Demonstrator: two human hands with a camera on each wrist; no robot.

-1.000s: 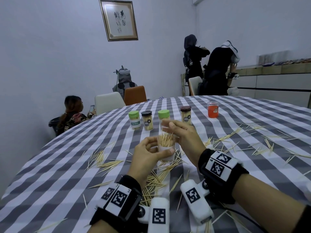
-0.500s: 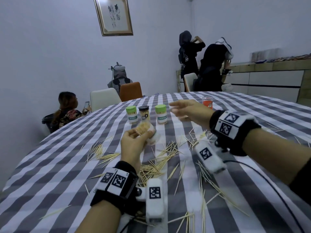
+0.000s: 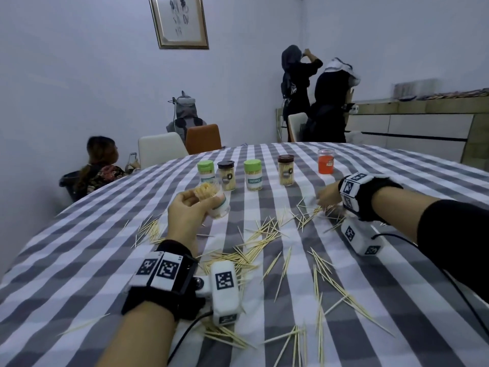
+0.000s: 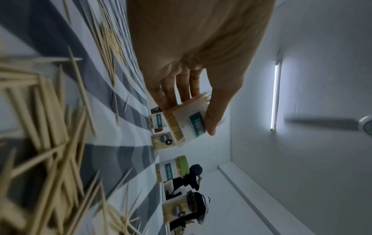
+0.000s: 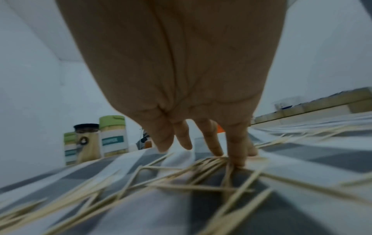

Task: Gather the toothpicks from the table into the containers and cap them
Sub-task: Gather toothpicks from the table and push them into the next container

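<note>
Over the checked counter (image 3: 79, 266), your left hand (image 3: 185, 215) grips an uncapped jar (image 3: 215, 203); your right hand's (image 3: 328, 196) straight fingers (image 5: 237, 147) press loose toothpicks (image 5: 201, 168).

I see bare hands, each wrist wearing a black strap: the left wrist strap (image 3: 161, 282) and right wrist strap (image 3: 367, 197) both carry white tiles printed with black square codes. White camera blocks (image 3: 225, 295) with the same codes hang beneath, trailing black cables (image 3: 185, 332). A black sleeve (image 3: 455, 239) covers my right forearm
</note>
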